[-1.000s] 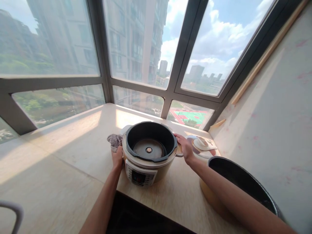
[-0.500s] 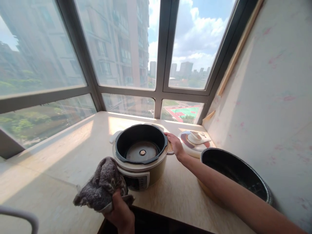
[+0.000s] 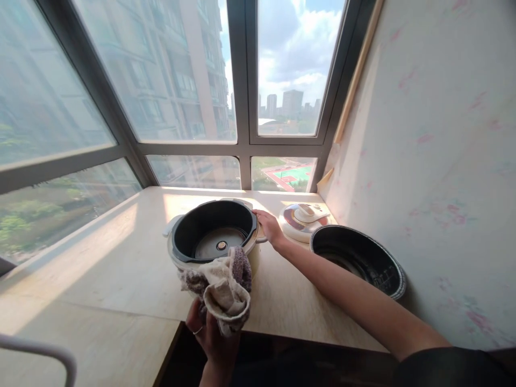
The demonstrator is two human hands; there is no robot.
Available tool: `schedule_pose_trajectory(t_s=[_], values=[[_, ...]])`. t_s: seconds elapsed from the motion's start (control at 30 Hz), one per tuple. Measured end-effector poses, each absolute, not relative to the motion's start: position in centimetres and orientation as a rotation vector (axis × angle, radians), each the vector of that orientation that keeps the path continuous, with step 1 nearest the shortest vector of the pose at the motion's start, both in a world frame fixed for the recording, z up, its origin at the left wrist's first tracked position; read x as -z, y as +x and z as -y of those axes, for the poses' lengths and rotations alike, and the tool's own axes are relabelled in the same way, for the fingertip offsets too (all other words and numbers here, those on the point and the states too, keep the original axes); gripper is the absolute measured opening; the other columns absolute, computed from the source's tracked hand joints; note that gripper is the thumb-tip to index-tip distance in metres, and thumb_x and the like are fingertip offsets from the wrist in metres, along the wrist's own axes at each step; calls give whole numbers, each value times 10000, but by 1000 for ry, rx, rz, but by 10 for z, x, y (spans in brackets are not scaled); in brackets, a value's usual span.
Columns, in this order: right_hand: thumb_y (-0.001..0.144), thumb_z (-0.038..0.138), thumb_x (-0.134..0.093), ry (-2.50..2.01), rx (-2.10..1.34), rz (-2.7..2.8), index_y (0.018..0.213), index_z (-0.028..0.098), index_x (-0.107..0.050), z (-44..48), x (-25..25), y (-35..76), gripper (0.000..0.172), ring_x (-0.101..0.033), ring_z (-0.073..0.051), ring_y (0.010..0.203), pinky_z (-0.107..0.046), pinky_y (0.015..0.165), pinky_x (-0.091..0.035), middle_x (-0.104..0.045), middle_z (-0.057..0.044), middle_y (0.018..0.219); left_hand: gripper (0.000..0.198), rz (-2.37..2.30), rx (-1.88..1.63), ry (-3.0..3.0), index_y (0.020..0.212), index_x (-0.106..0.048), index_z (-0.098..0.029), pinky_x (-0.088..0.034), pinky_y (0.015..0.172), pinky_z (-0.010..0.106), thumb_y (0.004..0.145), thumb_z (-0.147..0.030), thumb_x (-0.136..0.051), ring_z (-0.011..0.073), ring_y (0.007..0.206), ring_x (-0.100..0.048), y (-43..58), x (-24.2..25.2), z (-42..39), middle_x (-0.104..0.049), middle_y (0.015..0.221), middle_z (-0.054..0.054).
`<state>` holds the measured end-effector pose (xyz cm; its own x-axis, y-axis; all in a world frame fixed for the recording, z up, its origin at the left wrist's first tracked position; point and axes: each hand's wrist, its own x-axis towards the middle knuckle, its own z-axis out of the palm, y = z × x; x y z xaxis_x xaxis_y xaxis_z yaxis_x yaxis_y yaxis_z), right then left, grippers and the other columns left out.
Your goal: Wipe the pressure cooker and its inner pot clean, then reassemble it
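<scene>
An electric pressure cooker (image 3: 258,260) stands without its lid on the counter, its dark inside and central metal button showing. My right hand (image 3: 269,228) grips the rim and side handle at the cooker's right. In front of the cooker my left hand (image 3: 212,330) holds a bunched grey and white rag (image 3: 226,290), which hides the control panel. A ring is on one finger of that hand. Whether the rag touches the cooker's front I cannot tell. The black inner pot (image 3: 358,252) sits to the right, partly behind my right forearm.
The cooker's lid (image 3: 304,221) lies on the counter (image 3: 100,269) behind the inner pot. Windows (image 3: 193,80) run along the back and left, and a papered wall (image 3: 435,177) rises at the right. A pale curved bar (image 3: 44,349) juts in at the lower left.
My left hand has moved the rag from the cooker's front left to in front of its middle, turning it over. My right hand stays on the rim. The view has shifted to the right.
</scene>
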<state>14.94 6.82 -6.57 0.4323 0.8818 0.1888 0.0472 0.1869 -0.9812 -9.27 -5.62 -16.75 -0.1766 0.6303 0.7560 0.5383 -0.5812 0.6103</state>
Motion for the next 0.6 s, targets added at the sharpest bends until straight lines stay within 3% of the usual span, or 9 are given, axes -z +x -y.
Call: schedule_pose_trajectory(t_s=[0.17, 0.3, 0.4, 0.5, 0.6], values=[[738, 237, -510, -1257, -753, 962, 936, 248, -786, -64, 62, 147, 340, -623, -225, 1203, -377, 1133, -403, -756, -10, 1158, 409, -1286, -1671, 2516, 1209, -679, -207, -591, 849, 473, 807, -129, -681, 339, 1121, -611, -76, 160, 66, -509, 1264, 168], [802, 355, -515, -1204, -751, 925, 1041, 239, -760, -47, 57, 141, 361, -598, -216, 1236, -361, 1109, -421, -713, -21, 1259, 494, -1200, -1451, 2343, 1271, -680, -212, -582, 904, 466, 779, -171, -704, 325, 1100, -644, -58, 160, 71, -591, 1213, 149], [825, 504, -555, -1232, -766, 859, 1060, 224, -723, -24, 57, 137, 402, -614, -235, 1179, -378, 1036, -475, -711, -47, 1229, 499, -1185, -1361, 2145, 1250, -700, -198, -565, 950, 484, 752, -215, -725, 335, 1124, -648, -50, 161, 73, -626, 1215, 146], [808, 611, -600, -1307, -811, 773, 1063, 222, -700, 11, 66, 133, 476, -639, -262, 1130, -410, 993, -497, -718, -73, 1179, 478, -1212, -1356, 1940, 1221, -715, -191, -536, 1004, 503, 747, -254, -719, 334, 1139, -646, -47, 161, 76, -644, 1215, 144], [748, 634, -693, -1279, -847, 621, 1138, 218, -684, 58, 85, 128, 570, -631, -279, 1192, -422, 1023, -486, -692, -105, 1273, 466, -1239, -1361, 1715, 1185, -726, -189, -504, 1045, 510, 728, -278, -710, 333, 1151, -643, -42, 155, 77, -667, 1202, 132]])
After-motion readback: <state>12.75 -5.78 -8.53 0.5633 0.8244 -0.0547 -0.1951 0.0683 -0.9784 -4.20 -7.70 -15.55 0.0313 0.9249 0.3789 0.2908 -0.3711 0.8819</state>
